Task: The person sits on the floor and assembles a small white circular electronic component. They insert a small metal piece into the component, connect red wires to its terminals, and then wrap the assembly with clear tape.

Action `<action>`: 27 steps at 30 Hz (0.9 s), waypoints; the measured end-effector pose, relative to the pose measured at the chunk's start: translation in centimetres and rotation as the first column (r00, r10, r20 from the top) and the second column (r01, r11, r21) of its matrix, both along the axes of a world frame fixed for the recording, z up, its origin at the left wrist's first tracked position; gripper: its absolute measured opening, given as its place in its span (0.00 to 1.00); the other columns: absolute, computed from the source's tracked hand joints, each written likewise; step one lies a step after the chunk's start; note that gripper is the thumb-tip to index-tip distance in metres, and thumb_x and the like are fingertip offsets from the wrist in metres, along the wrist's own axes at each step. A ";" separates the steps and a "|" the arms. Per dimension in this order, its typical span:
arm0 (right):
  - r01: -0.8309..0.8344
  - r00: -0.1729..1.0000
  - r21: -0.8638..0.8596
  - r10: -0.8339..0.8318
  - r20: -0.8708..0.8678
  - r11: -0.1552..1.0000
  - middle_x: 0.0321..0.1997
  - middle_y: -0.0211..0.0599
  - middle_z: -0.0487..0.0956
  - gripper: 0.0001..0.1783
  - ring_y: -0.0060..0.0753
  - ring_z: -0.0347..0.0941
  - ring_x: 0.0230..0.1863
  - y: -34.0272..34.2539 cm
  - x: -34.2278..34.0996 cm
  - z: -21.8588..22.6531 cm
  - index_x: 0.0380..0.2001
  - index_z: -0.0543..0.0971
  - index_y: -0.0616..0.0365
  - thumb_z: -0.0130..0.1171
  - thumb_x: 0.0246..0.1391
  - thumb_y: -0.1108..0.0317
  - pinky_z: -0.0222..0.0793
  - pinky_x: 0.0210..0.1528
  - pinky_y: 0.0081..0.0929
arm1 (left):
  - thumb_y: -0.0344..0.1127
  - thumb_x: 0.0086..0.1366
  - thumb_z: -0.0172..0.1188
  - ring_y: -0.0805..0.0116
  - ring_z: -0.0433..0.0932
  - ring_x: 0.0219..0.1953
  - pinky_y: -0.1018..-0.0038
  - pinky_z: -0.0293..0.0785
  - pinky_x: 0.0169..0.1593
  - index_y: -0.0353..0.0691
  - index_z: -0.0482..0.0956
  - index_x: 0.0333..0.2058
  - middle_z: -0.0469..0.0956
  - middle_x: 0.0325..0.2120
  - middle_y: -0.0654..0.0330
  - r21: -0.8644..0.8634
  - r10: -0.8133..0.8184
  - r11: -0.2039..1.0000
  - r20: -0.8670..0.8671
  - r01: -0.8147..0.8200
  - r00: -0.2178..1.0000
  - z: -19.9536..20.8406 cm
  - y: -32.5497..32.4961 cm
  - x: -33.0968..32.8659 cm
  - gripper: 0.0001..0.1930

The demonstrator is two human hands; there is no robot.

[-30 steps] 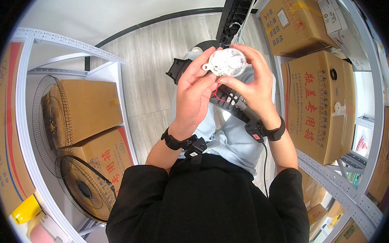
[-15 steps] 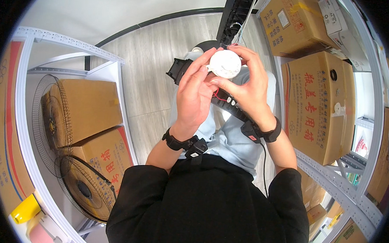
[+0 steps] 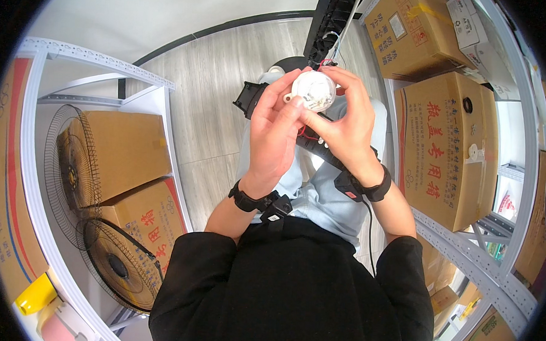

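Note:
Both of my hands hold up a white round plastic housing (image 3: 314,87) with a small holed tab on its left side; pale details show on its face. My left hand (image 3: 271,132) grips it from the left, the thumb at its lower edge by the tab. Around its right side curl the fingers of my right hand (image 3: 355,128), with that thumb under the lower rim. Below the hands, a long black plastic part (image 3: 322,151) with red wires lies across my lap, partly hidden by them.
A tall black column (image 3: 328,26) with loose wires rises beyond my hands. On the left, wire fan guards (image 3: 119,264) stand before cardboard boxes on a shelf. To the right, a rack (image 3: 465,240) carries large cardboard boxes (image 3: 438,147). A black cable hangs from my right wristband.
The white housing has tilted and shifted slightly left, and more detail shows on its face. My left thumb has moved onto its lower edge; my right thumb has slid lower.

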State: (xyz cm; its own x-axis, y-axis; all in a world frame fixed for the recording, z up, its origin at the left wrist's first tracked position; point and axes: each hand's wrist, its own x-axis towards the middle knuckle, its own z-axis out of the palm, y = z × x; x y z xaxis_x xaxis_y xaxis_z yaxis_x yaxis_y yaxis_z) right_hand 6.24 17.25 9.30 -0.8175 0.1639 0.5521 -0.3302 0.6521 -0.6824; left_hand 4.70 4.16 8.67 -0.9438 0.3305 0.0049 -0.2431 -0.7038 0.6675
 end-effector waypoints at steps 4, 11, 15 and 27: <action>0.037 0.996 0.084 -0.030 -0.082 0.996 0.46 0.41 0.77 0.33 0.44 0.75 0.47 -0.3 -0.2 -0.8 0.44 0.74 0.58 0.75 0.33 0.60 0.70 0.48 0.35 | 0.21 0.64 0.52 0.64 0.73 0.53 0.70 0.73 0.55 0.31 0.64 0.55 0.67 0.57 0.45 -0.013 0.043 0.999 0.033 -0.042 0.999 -0.1 0.2 0.0 0.20; 0.048 0.992 0.096 -0.036 -0.120 0.994 0.46 0.41 0.78 0.32 0.43 0.75 0.47 -0.6 -0.1 -0.9 0.45 0.74 0.58 0.74 0.34 0.61 0.70 0.47 0.35 | 0.20 0.63 0.53 0.65 0.73 0.53 0.70 0.73 0.55 0.32 0.65 0.54 0.68 0.56 0.45 -0.002 0.116 0.993 -0.015 -0.116 0.993 -0.5 0.4 0.2 0.19; 0.059 0.993 0.078 -0.051 -0.103 0.995 0.46 0.41 0.78 0.32 0.43 0.75 0.47 -0.9 0.0 -0.9 0.45 0.74 0.59 0.74 0.34 0.62 0.70 0.47 0.35 | 0.20 0.63 0.53 0.65 0.73 0.53 0.70 0.73 0.55 0.33 0.65 0.53 0.68 0.56 0.45 0.003 0.124 0.992 -0.017 -0.124 0.992 -0.6 0.4 0.2 0.19; 0.005 0.998 -0.005 -0.006 -0.066 1.000 0.48 0.41 0.76 0.34 0.41 0.75 0.46 -0.4 0.2 0.1 0.48 0.73 0.59 0.74 0.34 0.64 0.70 0.48 0.34 | 0.27 0.68 0.50 0.62 0.71 0.56 0.64 0.70 0.58 0.35 0.65 0.54 0.64 0.59 0.46 0.067 0.129 0.990 -0.027 -0.127 0.991 -0.6 0.5 0.5 0.17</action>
